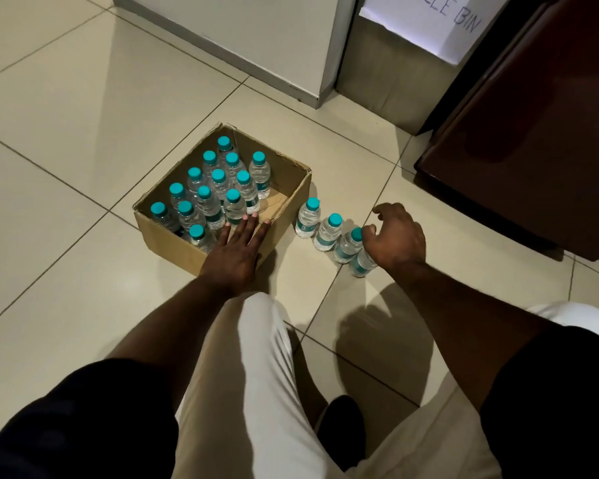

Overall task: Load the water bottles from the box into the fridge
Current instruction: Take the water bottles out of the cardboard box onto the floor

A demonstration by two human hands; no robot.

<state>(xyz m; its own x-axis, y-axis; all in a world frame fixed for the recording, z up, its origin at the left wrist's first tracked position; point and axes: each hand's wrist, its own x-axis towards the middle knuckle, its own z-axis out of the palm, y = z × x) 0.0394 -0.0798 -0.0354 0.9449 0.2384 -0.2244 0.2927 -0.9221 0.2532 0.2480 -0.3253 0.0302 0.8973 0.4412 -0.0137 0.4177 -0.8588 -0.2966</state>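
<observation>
Cardboard box [173, 243] sits on the tiled floor [66, 133] left of centre, thirteen teal-capped water bottles [218, 188] standing upright inside. The left hand [237, 250] is spread flat over its near right corner, fingers straight, holding nothing. Just right of the box a row of four bottles [306, 219] slants across the floor toward the person, and the right hand [395, 240] curls over the top of the nearest bottle [362, 262], gripping it, with the dark maroon fridge [533, 133] beyond.

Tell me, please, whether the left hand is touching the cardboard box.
Touching: head view shows the left hand flat across the rim of the cardboard box.
</observation>
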